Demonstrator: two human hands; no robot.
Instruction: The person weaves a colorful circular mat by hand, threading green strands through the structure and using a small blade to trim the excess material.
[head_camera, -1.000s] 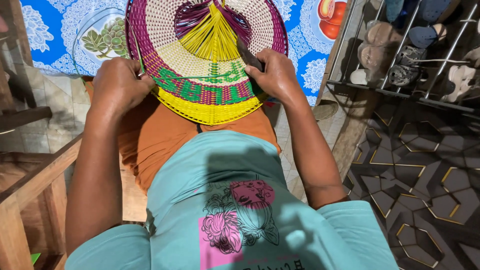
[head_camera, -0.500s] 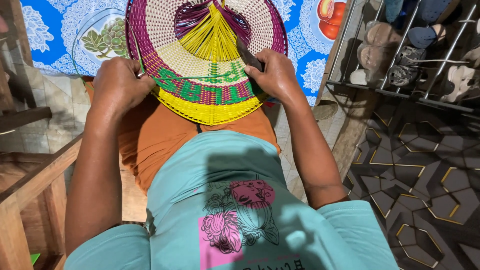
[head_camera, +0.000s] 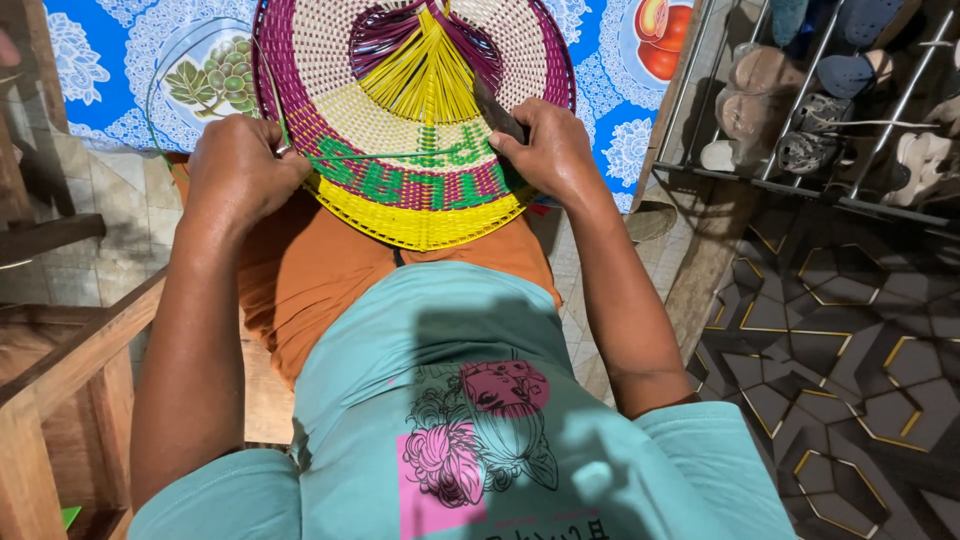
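- Pinched in the left hand (head_camera: 238, 170), at the left-centre of the frame, is a thin green strand (head_camera: 385, 155); it runs taut across the woven fan (head_camera: 415, 110) toward the right hand (head_camera: 550, 150).
- Right hand closed on the fan's right edge, thumb on the weave, with a dark flat tool (head_camera: 497, 115) under the fingers.
- Fan rests on the lap in orange cloth (head_camera: 300, 270), upper centre of the frame.
- It looks light and springy, stiff across the plaited bands yet easy to bend; the loose yellow ribs (head_camera: 425, 75) would likely snap or fray if squeezed.
- Best held by the dense yellow rim (head_camera: 420, 228).
- Beyond lie a blue patterned cloth (head_camera: 90, 70) and, upper right, a rack of shoes (head_camera: 820, 100).
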